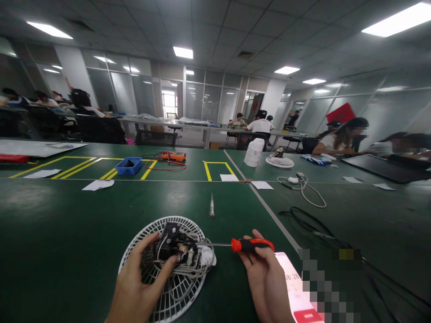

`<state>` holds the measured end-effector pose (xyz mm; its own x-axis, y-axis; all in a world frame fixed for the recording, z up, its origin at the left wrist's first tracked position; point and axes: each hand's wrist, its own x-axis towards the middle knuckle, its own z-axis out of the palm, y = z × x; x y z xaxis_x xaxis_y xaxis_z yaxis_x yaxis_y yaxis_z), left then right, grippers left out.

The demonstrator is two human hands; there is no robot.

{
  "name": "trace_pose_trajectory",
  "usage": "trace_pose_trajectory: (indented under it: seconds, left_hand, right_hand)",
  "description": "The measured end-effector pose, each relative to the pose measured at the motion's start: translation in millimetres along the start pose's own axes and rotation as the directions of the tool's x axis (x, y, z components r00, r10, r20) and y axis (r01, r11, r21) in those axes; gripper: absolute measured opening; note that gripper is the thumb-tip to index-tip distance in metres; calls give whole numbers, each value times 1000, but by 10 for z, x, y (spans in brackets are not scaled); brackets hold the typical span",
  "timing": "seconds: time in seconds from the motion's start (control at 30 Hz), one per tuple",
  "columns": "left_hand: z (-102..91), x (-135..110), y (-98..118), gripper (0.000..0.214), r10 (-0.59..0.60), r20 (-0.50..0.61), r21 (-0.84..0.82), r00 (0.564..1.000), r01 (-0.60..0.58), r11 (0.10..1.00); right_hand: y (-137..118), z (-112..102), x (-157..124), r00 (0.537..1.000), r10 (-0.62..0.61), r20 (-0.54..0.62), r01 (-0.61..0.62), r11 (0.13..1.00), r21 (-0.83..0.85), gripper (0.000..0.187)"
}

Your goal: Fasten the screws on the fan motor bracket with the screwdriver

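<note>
My left hand (141,273) grips the black fan motor (170,240), thumb on the near side and fingers on the far side. The motor sits on a round white fan grille (168,309) lying on the green table, with a grey cord (188,271) looped about it. In my right hand (264,273) is a screwdriver (249,245) with a red and black handle, held level. Its shaft reaches left to the motor's side; the tip is hidden among the parts. A small clear-handled screwdriver (212,207) lies beyond the grille.
A lit phone (298,287) lies beside my right hand. Black cables (310,224) and a white cord (313,195) are on the right. Farther back are a blue bin (128,166), an orange multimeter (173,155), white cylindrical parts (253,152) and another fan grille (280,162). Several people sit beyond.
</note>
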<state>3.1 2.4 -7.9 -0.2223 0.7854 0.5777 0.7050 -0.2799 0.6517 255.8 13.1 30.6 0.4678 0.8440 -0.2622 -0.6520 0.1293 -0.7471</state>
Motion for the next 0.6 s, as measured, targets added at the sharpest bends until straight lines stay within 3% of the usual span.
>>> trace_pose_trajectory:
  seconds: [0.17, 0.33, 0.53, 0.6]
  left_hand:
    - [-57, 150, 87, 70, -24, 45, 27, 999, 23, 999]
    - [-40, 341, 180, 68, 36, 128, 78, 991, -46, 996]
    - [70, 392, 272, 53, 132, 13, 82, 991, -132, 988]
    - [103, 370, 272, 52, 125, 34, 38, 992, -127, 991]
  right_hand:
    - [28, 34, -32, 1000, -6, -25, 4, 995, -99, 57]
    - [-36, 60, -40, 999, 39, 12, -39, 999, 14, 56]
    - [-52, 51, 6, 1000, 19, 21, -16, 989, -144, 67]
    - [-37, 45, 2, 1000, 15, 16, -13, 989, -148, 65]
